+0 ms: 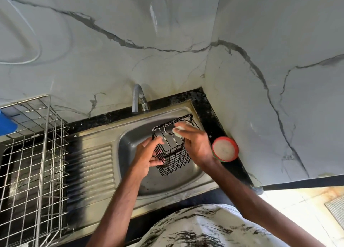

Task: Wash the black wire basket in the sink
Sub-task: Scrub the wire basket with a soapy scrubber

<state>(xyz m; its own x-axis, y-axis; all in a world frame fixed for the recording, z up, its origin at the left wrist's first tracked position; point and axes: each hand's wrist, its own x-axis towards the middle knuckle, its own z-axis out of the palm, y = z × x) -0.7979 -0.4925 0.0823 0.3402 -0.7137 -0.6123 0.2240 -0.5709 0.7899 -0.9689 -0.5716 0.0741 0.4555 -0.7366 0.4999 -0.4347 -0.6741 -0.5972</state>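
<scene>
**Clerk:** Start with the hands?

**Inspector:** The left hand (147,153) grips the black wire basket (175,158) by its left side, with the thumb over the top rim and the fingers curled under the wires. The right hand (195,144) is closed round a pale, foamy scrub pad (179,130), which is pressed to the basket's far upper rim. That hand is slightly blurred.

**Clerk:** Where is the basket?

**Inspector:** It is tilted over the bowl of the steel sink (128,144), open side toward the wall. I cannot tell whether its lower corner touches the bowl floor.

**Clerk:** And the surfaces?

**Inspector:** A ridged drainboard (96,165) lies left of the bowl. The tap (137,99) stands at the back rim, its spout just behind the basket. A black counter (210,112) frames the sink and is stained near the corner. The walls (130,42) are grey and marble-veined, meeting in a corner behind the sink's right end.

**Clerk:** What about edges and clearance?

**Inspector:** A red-rimmed round tub (225,149) sits on the narrow right strip of counter, just beside the right wrist. A wire dish rack (37,153) stands well to the left, beyond the drainboard. The right wall is close to the sink. Pale floor tiles (297,207) show beyond the counter's front right edge.
</scene>
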